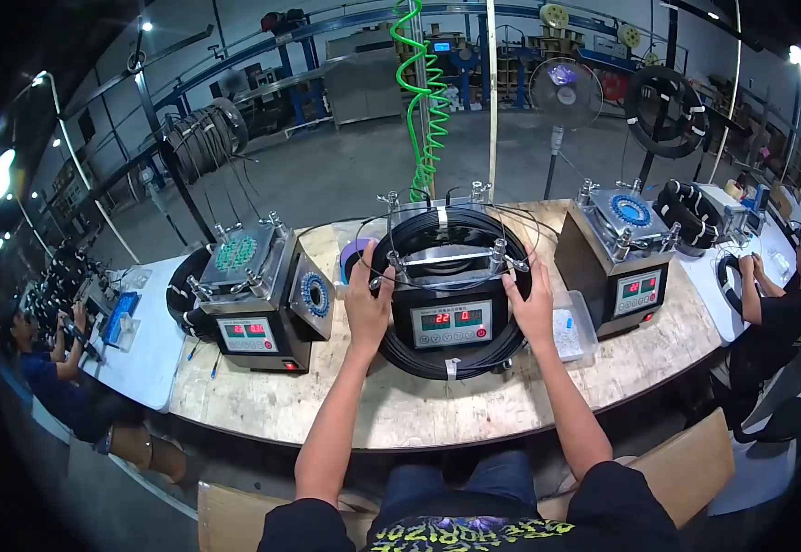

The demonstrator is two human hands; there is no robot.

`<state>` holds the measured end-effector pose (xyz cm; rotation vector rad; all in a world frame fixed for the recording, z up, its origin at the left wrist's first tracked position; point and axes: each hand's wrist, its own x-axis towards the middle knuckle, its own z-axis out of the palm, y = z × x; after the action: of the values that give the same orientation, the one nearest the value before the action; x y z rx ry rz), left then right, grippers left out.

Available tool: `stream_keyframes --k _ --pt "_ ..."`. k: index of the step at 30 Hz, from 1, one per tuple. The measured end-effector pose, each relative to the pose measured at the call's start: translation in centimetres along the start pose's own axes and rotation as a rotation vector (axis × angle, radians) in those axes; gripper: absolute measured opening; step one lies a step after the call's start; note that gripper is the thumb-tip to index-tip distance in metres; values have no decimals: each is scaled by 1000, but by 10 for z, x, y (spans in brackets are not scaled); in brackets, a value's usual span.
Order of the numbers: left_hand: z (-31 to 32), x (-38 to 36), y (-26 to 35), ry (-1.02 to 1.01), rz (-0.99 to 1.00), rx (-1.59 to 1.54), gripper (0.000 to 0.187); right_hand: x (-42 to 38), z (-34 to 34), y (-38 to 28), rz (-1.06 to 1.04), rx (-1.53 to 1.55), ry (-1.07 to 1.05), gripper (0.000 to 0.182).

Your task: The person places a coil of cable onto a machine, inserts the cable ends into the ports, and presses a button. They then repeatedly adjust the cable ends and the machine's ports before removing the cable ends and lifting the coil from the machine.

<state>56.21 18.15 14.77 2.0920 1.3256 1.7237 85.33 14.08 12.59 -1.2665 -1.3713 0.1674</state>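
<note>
A large coil of black cable (398, 357) hangs around the front of the middle machine, framing its panel with red and green digits (452, 324). White tape ties show on the coil at top and bottom. My left hand (369, 302) grips the coil's left side, thumb toward the machine and fingers partly hidden behind the cable. On the opposite side my right hand (531, 302) holds the coil the same way. Metal clamp knobs (500, 250) stand on the machine's top between my hands. A thin loose cable arcs over the top.
Similar machines stand at left (251, 304) and right (614, 258), topped with green and blue rings. A clear plastic tray (573, 327) sits right of the coil; a purple-rimmed container (356, 248) is behind my left hand. A green spiral hose (411, 83) hangs behind. Co-workers sit on both sides.
</note>
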Motion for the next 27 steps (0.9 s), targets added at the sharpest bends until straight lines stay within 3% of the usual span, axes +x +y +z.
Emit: stream_keyframes --k 3,6,9,12,13,16,17,20,22,27 --pt "4 0 -6 74 21 -23 57 14 1 15 -85 41 6 68" --pt "2 0 -23 31 73 -101 60 24 -2 11 -64 55 -29 66" --pt "-7 9 -25 -117 -34 -292 57 34 -12 -1 -64 66 -105 65" --pt "-6 21 -32 -117 -360 -1031 54 46 -13 1 -89 65 -164 61" --pt "-5 28 -36 -85 -227 -769 48 50 -12 2 -108 70 -189 60" --pt "1 51 -49 -118 -369 -623 47 65 -13 7 -22 186 -330 53" --pt "2 61 -53 -138 -391 -622 40 74 -16 10 13 233 -380 52" --pt "5 79 -44 -204 -512 -688 42 93 -10 13 24 261 -459 53" --pt "12 93 -38 -222 -477 -667 45 108 -4 7 8 267 -512 56" --pt "20 100 -46 -259 -399 -765 39 132 7 -5 240 650 -525 54"
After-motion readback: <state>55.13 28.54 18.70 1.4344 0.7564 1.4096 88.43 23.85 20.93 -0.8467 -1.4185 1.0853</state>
